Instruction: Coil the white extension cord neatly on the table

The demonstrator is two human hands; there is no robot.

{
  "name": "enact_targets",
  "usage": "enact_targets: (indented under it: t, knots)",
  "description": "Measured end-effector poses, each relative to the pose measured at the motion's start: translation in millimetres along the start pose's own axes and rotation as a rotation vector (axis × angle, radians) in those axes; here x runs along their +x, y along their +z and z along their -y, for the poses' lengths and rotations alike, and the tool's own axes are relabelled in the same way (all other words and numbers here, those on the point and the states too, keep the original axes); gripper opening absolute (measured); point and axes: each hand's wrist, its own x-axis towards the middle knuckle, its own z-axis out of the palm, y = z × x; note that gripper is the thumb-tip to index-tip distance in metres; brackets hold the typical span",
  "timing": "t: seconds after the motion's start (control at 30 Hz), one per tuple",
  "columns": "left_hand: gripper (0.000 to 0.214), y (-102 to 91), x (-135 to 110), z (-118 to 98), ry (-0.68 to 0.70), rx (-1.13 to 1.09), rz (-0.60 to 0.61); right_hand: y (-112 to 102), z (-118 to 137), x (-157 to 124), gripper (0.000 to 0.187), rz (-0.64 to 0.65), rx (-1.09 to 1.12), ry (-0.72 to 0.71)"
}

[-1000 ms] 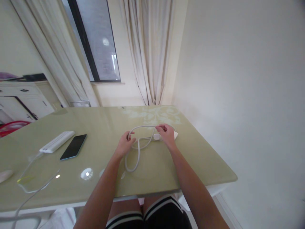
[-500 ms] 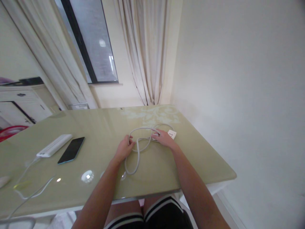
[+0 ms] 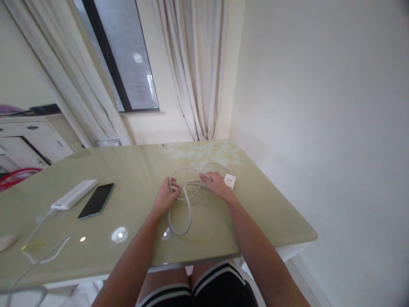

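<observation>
A looped white power cord (image 3: 191, 213) lies on the table in front of me, with one loop hanging toward the near edge. My left hand (image 3: 166, 196) has its fingers curled round the left side of the loops. On the right, my right hand (image 3: 217, 185) is closed on the cord where several strands come together; its palm side is hidden. Just beyond that hand, a white power strip (image 3: 230, 181) shows its socket end, and the rest of it is covered by the hand.
To the left lie a black phone (image 3: 96, 200) and a second long white power strip (image 3: 75, 194) with a cord running from it. Thin white cables (image 3: 47, 258) spread near the left front. The glossy table (image 3: 265, 213) meets a wall on the right.
The upper loop has shifted slightly left with my left hand. My right hand has moved a little left, and more of the power strip's socket end shows.
</observation>
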Motion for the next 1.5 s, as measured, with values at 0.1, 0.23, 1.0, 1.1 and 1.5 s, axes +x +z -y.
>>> enact_targets:
  t: [0.1,0.23,1.0,1.1,1.5]
  knots:
    - [0.033,-2.0,5.4,2.8,-0.108,-0.02,-0.181,3.6,0.5,5.4,0.055,-0.105,0.371,-0.042]
    - [0.037,-8.8,10.3,2.1,-0.175,-0.128,-0.288,9.5,-0.2,4.8,0.038,-0.172,0.458,0.115]
    - [0.056,-17.3,4.8,-8.7,0.042,-0.246,-0.527,-12.9,-2.0,6.3,0.016,-0.278,1.391,0.338]
    - [0.06,-14.9,-0.8,-17.8,0.183,-0.229,-0.407,-18.4,0.3,3.8,0.01,-0.331,1.538,0.208]
    - [0.032,-21.1,-3.2,-18.7,0.302,0.277,-0.612,-16.5,17.0,-2.0,0.04,-0.436,1.392,0.027]
